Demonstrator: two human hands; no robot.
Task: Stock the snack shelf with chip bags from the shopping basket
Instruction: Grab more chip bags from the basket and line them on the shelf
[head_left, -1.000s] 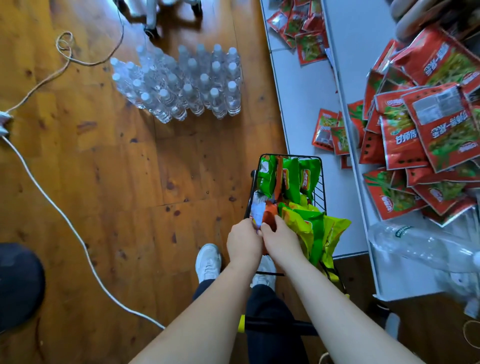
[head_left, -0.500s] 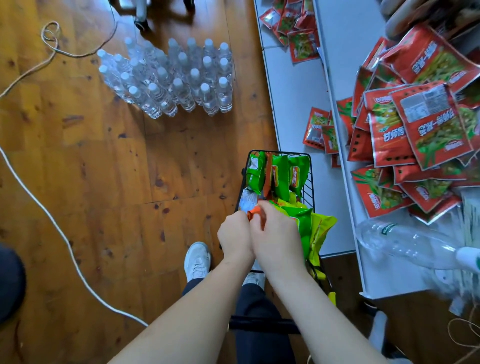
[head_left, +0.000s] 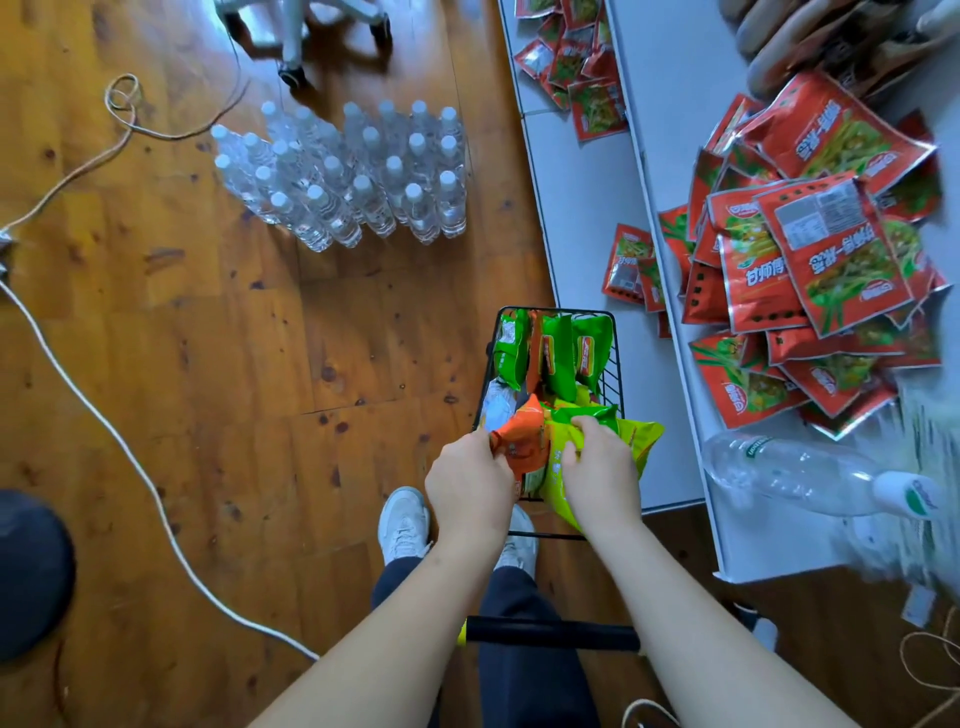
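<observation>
Chip bags (head_left: 558, 358) are seen packed upright in the black wire shopping basket (head_left: 615, 364), which sits on the wood floor (head_left: 260, 364) just beside the white snack shelf (head_left: 587, 208).

Going left to right: a white cable (head_left: 130, 457) is trailed across the floor, w/ a block of water bottles (head_left: 353, 176) stood farther off. Nearer, the left hand (head_left: 467, 488) is curled on an orange bag (head_left: 519, 441) at the basket's near end, fingers pinching its left edge. The right hand (head_left: 602, 467) is clenched on a yellow-green bag (head_left: 639, 441) just beside it, fingers wrapped over the top; the bag is tilted out over the basket's right rim, toward the shelf.

Further right, red snack packs (head_left: 810, 260) are heaped on the upper shelf tier, and a clear plastic bottle (head_left: 779, 467) is laid on its side at the near edge.

Key relation, as judged: shelf lies to the right of both hands, so the right hand is nearer and its bag is prob. placed first. Long axis of the orange bag appears to run roughly away from the person; a lift up and then right, across the rim, would be needed.
</observation>
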